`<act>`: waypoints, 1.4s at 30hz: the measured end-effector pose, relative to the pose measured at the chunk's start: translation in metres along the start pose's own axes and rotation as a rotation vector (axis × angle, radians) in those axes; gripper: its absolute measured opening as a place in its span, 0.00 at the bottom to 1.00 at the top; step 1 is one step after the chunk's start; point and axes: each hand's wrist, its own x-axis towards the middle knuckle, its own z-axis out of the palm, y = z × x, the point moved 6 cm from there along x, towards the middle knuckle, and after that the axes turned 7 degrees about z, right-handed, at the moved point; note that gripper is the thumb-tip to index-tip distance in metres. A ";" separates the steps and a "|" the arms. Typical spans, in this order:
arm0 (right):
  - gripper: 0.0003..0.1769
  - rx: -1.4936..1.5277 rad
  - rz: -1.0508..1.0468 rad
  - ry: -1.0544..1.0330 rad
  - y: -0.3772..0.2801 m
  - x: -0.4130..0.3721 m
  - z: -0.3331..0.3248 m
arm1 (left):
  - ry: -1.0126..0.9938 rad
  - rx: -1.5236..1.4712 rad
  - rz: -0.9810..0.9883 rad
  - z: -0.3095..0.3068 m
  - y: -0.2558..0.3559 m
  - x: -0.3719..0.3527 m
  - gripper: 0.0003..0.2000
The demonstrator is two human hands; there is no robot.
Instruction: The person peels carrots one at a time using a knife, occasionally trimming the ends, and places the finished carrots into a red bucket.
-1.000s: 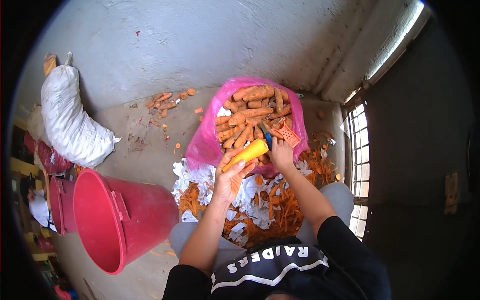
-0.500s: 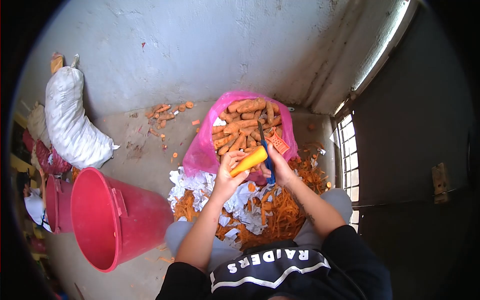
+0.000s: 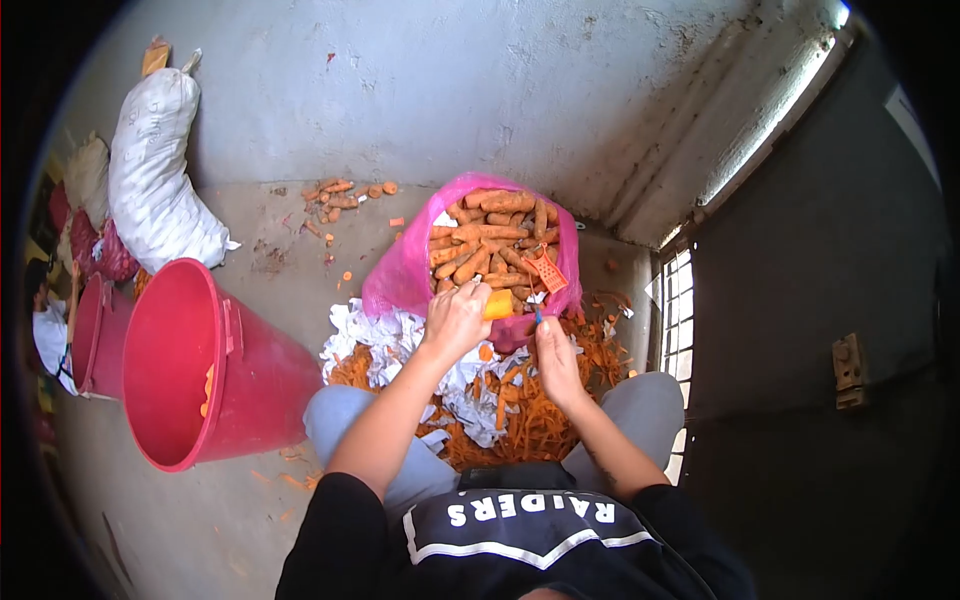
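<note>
My left hand (image 3: 460,318) is closed around a peeled carrot (image 3: 499,304), whose smooth yellow-orange end sticks out to the right. A little lower and to the right, my right hand (image 3: 556,358) grips a blue-handled knife (image 3: 538,315); only a bit of blue shows above the fingers, and the blade cannot be made out. Just beyond both hands, a pink plastic sack (image 3: 400,265) lies open, full of unpeeled carrots (image 3: 490,232). An orange perforated plastic tag (image 3: 548,272) hangs at its right side. Below the hands lie orange carrot peelings (image 3: 535,425) and crumpled white paper (image 3: 470,405).
At left stands a large red bucket (image 3: 270,350) with some orange pieces inside, and a second red bucket (image 3: 112,340) behind it. A stuffed white sack (image 3: 160,170) leans on the wall. Carrot offcuts (image 3: 335,195) lie on the floor. A dark door (image 3: 780,300) is at right.
The carrot has turned from slanting to nearly level, with my left hand now over it. My right hand has moved lower, and the blade no longer shows. The camera view has shifted.
</note>
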 end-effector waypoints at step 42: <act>0.23 -0.259 0.043 -0.021 0.024 0.001 0.025 | -0.305 -0.130 -0.332 0.010 -0.010 -0.003 0.10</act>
